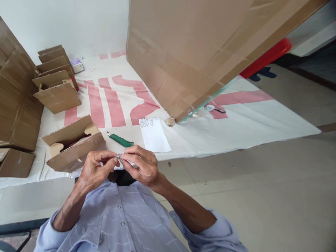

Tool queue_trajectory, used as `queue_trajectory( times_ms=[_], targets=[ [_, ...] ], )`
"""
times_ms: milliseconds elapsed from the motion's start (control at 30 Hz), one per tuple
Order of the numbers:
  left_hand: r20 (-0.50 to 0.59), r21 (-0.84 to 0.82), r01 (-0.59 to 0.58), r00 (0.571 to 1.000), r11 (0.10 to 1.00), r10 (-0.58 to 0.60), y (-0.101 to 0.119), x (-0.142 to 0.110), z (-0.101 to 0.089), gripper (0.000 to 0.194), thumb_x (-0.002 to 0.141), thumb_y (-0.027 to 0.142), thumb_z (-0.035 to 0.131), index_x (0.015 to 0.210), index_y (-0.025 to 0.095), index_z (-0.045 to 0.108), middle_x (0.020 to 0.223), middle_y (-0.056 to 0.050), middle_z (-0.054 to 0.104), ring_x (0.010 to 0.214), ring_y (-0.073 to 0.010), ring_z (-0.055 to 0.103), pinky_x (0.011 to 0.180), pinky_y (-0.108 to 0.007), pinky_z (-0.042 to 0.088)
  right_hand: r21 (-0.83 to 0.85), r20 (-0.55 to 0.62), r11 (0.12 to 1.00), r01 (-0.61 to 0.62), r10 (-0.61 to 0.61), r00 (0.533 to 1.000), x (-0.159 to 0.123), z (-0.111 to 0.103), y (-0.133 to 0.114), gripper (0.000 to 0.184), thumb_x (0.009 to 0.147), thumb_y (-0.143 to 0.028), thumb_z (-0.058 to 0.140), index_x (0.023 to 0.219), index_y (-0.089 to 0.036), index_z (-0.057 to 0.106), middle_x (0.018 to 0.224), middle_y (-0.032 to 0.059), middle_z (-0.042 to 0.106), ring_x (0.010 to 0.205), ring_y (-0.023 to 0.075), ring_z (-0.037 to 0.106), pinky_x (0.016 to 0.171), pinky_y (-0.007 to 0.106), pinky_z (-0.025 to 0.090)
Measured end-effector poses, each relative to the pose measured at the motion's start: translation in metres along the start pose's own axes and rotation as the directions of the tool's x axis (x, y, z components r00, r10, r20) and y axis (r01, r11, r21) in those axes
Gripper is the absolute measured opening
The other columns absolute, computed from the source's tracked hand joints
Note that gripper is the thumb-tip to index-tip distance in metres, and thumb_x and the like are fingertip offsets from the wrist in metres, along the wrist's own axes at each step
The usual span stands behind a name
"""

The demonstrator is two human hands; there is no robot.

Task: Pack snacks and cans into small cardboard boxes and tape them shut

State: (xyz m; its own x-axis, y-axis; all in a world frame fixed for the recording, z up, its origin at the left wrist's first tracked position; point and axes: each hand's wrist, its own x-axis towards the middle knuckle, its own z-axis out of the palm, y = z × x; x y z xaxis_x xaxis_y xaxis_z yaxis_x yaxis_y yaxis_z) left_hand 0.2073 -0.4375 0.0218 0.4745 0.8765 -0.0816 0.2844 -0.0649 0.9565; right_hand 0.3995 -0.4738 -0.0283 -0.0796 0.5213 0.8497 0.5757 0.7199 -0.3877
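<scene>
My left hand [96, 168] and my right hand [141, 164] meet in front of my chest, fingers pinched together on a tiny pale piece [118, 155] between the fingertips. It is too small to name. Just beyond the hands stands an open cardboard box [75, 143] with its flaps up. A green-handled utility knife [121, 140] lies to its right, and beside that a white sheet [155, 135] with small stickers at its top corner.
A white banner with red lettering [115, 105] covers the floor. A large cardboard-wrapped panel [199, 52] leans overhead at the right. Folded small boxes [56, 80] and big cartons [15, 94] line the left. A roll of tape [210, 107] lies under the panel.
</scene>
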Motion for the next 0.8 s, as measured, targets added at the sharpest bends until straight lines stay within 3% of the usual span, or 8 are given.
queue_trajectory(
  times_ms=[100, 200, 267, 367, 467, 667, 733, 800],
  targets=[
    [0.000, 0.009, -0.008, 1.000, 1.000, 0.008, 0.001, 0.000, -0.001, 0.027, 0.088, 0.035, 0.069, 0.077, 0.016, 0.084, 0.060, -0.003, 0.070, 0.054, -0.0118, 0.062, 0.053, -0.021, 0.043, 0.071, -0.023, 0.995, -0.064, 0.066, 0.998, -0.002, -0.001, -0.002, 0.029, 0.096, -0.013, 0.073, 0.123, -0.025, 0.071, 0.098, 0.0067, 0.074, 0.081, 0.0184, 0.072, 0.070, 0.031, 0.062],
    [0.000, 0.005, -0.006, 1.000, 1.000, 0.006, 0.003, 0.000, -0.002, 0.028, 0.088, 0.036, 0.069, 0.077, 0.015, 0.084, 0.059, -0.004, 0.070, 0.054, -0.0122, 0.061, 0.052, -0.021, 0.043, 0.231, -0.012, 0.945, -0.233, 0.242, 0.970, -0.002, -0.003, -0.003, 0.028, 0.098, -0.023, 0.074, 0.124, -0.025, 0.067, 0.103, 0.0070, 0.071, 0.076, 0.0166, 0.067, 0.064, 0.030, 0.059],
    [0.010, -0.007, -0.012, 1.000, 1.000, 0.012, 0.005, 0.000, -0.002, 0.028, 0.087, 0.037, 0.070, 0.076, 0.015, 0.083, 0.059, -0.004, 0.070, 0.053, -0.0125, 0.061, 0.052, -0.021, 0.044, 0.337, 0.063, 0.875, -0.348, 0.348, 0.935, 0.000, -0.004, -0.003, 0.021, 0.098, -0.029, 0.075, 0.118, -0.024, 0.068, 0.101, 0.0053, 0.069, 0.073, 0.0146, 0.064, 0.063, 0.029, 0.057],
    [0.025, -0.020, -0.013, 1.000, 1.000, 0.014, 0.006, -0.001, -0.002, 0.027, 0.087, 0.037, 0.070, 0.076, 0.015, 0.082, 0.058, -0.005, 0.070, 0.052, -0.0129, 0.061, 0.052, -0.022, 0.044, 0.421, 0.186, 0.787, -0.451, 0.412, 0.892, 0.005, -0.005, -0.004, 0.010, 0.099, -0.031, 0.073, 0.104, -0.023, 0.070, 0.093, 0.0033, 0.070, 0.074, 0.0141, 0.064, 0.064, 0.028, 0.056],
    [0.040, -0.026, 0.003, 0.999, 1.000, -0.002, 0.007, -0.002, -0.002, 0.027, 0.087, 0.037, 0.071, 0.075, 0.015, 0.081, 0.059, -0.005, 0.070, 0.052, -0.0135, 0.061, 0.051, -0.022, 0.044, 0.477, 0.230, 0.712, -0.516, 0.465, 0.855, 0.010, -0.007, -0.006, 0.016, 0.102, -0.034, 0.070, 0.090, -0.022, 0.072, 0.085, 0.0029, 0.070, 0.075, 0.0152, 0.064, 0.067, 0.030, 0.054],
    [0.062, -0.045, 0.002, 0.998, 0.999, 0.001, 0.008, -0.003, -0.002, 0.030, 0.087, 0.039, 0.071, 0.071, 0.015, 0.080, 0.060, -0.006, 0.070, 0.052, -0.0133, 0.060, 0.054, -0.023, 0.047, 0.549, 0.444, 0.389, -0.740, 0.614, 0.652, 0.011, -0.003, -0.005, 0.035, 0.099, -0.052, 0.071, 0.082, -0.021, 0.070, 0.069, -0.0008, 0.063, 0.057, 0.0119, 0.055, 0.057, 0.027, 0.050],
    [0.052, -0.055, 0.008, 0.999, 0.998, -0.005, 0.007, -0.003, -0.003, 0.030, 0.087, 0.039, 0.072, 0.072, 0.015, 0.081, 0.058, -0.005, 0.068, 0.052, -0.0130, 0.060, 0.054, -0.023, 0.046, 0.540, 0.414, 0.385, -0.748, 0.652, 0.635, 0.010, -0.002, -0.005, 0.031, 0.099, -0.049, 0.071, 0.086, -0.021, 0.071, 0.070, -0.0014, 0.063, 0.057, 0.0116, 0.055, 0.056, 0.026, 0.050],
    [0.030, -0.061, 0.015, 0.999, 0.998, -0.013, 0.004, -0.003, -0.003, 0.029, 0.087, 0.039, 0.073, 0.073, 0.015, 0.082, 0.056, -0.004, 0.067, 0.052, -0.0127, 0.060, 0.053, -0.022, 0.044, 0.510, 0.274, 0.510, -0.692, 0.667, 0.693, 0.010, -0.002, -0.007, 0.021, 0.099, -0.041, 0.071, 0.091, -0.022, 0.070, 0.078, 0.0000, 0.066, 0.063, 0.0124, 0.059, 0.060, 0.027, 0.053]
  ],
)
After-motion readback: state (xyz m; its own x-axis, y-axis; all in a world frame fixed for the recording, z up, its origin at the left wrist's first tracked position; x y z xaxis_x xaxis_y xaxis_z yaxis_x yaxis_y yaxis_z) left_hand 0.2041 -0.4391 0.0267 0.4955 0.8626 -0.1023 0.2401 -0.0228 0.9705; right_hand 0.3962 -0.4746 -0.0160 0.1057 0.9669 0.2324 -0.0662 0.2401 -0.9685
